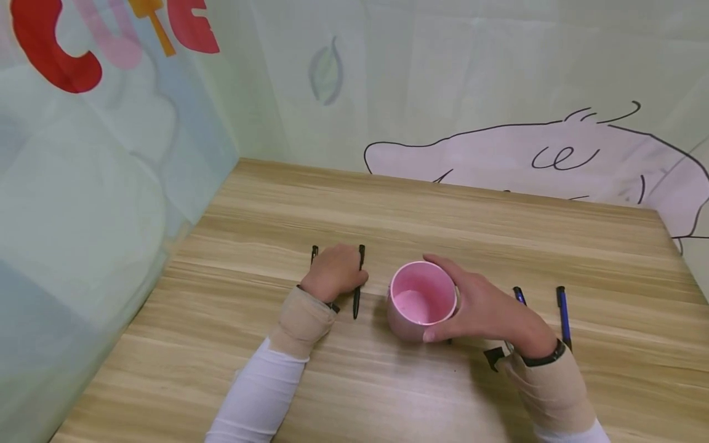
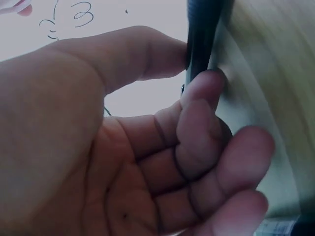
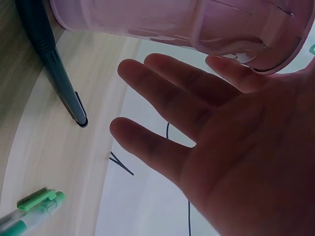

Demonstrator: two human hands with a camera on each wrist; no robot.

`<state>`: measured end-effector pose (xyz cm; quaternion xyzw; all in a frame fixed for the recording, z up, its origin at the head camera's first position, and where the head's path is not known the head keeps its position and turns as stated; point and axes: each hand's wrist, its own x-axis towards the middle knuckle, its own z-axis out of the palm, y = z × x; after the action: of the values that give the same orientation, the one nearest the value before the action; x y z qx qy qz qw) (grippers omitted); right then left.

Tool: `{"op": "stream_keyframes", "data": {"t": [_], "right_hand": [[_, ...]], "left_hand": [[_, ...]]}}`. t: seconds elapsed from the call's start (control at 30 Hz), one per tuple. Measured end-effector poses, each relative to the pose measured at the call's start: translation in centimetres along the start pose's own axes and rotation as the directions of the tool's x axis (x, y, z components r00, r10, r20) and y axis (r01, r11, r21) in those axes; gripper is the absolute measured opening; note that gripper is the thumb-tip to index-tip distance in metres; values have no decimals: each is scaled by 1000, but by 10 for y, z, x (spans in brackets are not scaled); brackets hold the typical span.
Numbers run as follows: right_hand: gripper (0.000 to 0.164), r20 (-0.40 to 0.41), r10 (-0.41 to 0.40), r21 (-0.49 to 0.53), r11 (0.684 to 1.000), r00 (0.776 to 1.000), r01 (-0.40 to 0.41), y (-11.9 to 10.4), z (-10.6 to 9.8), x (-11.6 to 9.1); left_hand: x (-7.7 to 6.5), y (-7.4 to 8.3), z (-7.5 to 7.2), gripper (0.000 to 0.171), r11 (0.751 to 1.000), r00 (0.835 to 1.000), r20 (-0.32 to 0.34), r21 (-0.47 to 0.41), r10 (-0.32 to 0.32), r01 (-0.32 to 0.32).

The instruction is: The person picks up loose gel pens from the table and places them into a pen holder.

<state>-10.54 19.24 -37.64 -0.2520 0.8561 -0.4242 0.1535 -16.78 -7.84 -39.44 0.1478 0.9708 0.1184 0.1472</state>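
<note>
My left hand (image 1: 335,271) pinches a black pen (image 1: 357,303) between thumb and index finger, its other fingers curled, low over the wooden table. Another dark pen (image 1: 314,250) shows just beyond that hand, mostly hidden by it. With the right hand (image 1: 490,307) I hold a pink cup (image 1: 403,332) near its rim, thumb on the near side and index finger on the far side; the other fingers (image 3: 157,91) extend beside it. The cup's mouth faces up and no contents show inside. Whether its base touches the table I cannot tell.
Two blue pens (image 1: 564,317) lie right of the right hand, one partly hidden. In the right wrist view, a dark pen (image 3: 61,81) and a green-capped pen (image 3: 39,211) lie on the table (image 1: 443,215). Printed cloth (image 1: 443,74) hangs behind and at left.
</note>
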Motion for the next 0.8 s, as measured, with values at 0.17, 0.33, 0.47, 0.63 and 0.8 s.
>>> {"op": "stream_keyframes", "data": {"t": [0.17, 0.33, 0.47, 0.63, 0.8], "right_hand": [[104, -2, -26, 40, 999, 1000, 26, 1, 3, 3], [98, 3, -17, 36, 999, 1000, 17, 2, 3, 3], [96, 12, -12, 39, 999, 1000, 12, 3, 2, 2], [96, 15, -8, 29, 1000, 1000, 8, 3, 2, 2], [96, 18, -6, 20, 1000, 1000, 6, 3, 2, 3]], "left_hand": [[0, -1, -1, 37, 1000, 1000, -1, -1, -3, 3], [1, -1, -2, 35, 1000, 1000, -2, 4, -7, 7], [0, -2, -3, 33, 1000, 1000, -23, 0, -2, 2], [-1, -2, -7, 32, 1000, 997, -70, -18, 13, -14], [-1, -1, -9, 33, 999, 995, -95, -18, 36, -38]]}}
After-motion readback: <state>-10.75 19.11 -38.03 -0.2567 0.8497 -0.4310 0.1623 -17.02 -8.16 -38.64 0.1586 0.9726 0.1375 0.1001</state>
